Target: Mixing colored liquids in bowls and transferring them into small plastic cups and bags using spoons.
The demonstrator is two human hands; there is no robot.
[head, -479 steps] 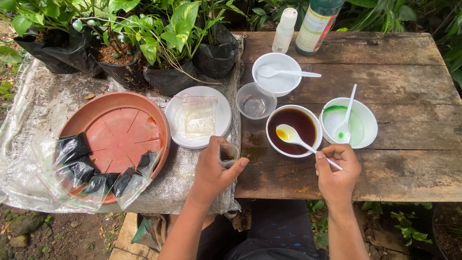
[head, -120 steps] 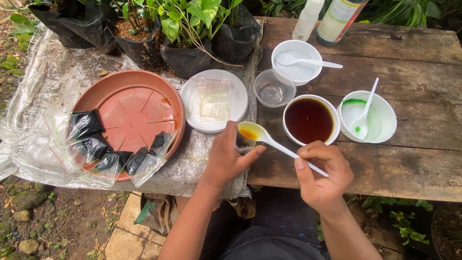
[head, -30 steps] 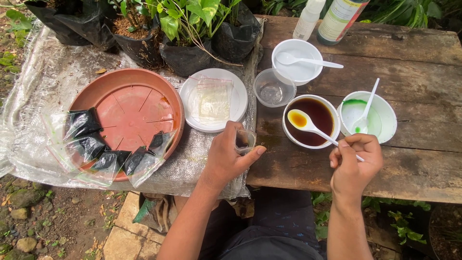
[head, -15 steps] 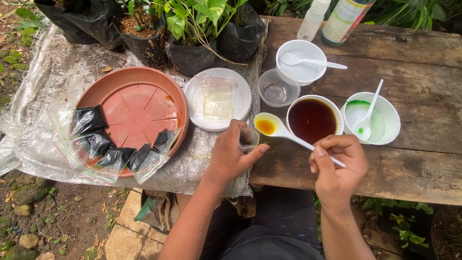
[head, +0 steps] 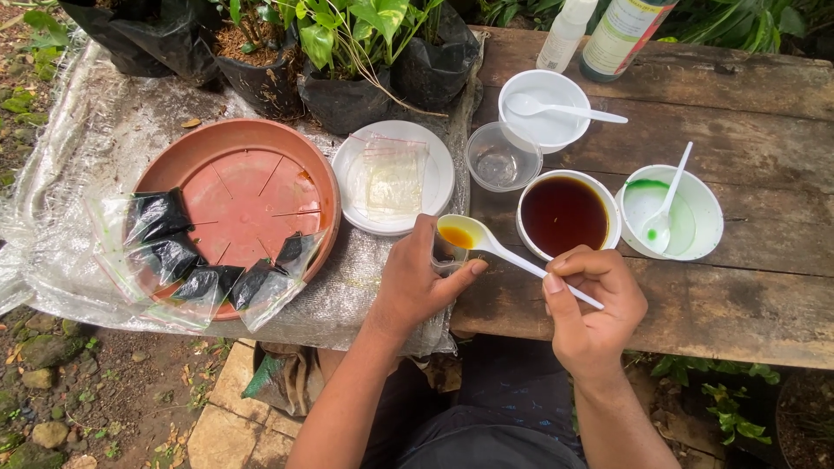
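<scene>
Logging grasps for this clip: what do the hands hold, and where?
Right hand pinches the white spoon by its handle end; left hand wraps a small clear cup.

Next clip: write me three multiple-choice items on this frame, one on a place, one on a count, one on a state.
1. Where is the bowl of dark liquid?
A. on the wooden table
B. in the red tray
C. on the ground

2. How many white spoons show?
A. one
B. three
C. five

3. What is in the spoon held by the right hand?
A. nothing
B. green liquid
C. amber liquid

Answers: 1 A, it stands on the planks. 2 B, one in the white bowl, one in the green-stained bowl, one held. 3 C, an amber pool fills it beside the left hand.
</scene>
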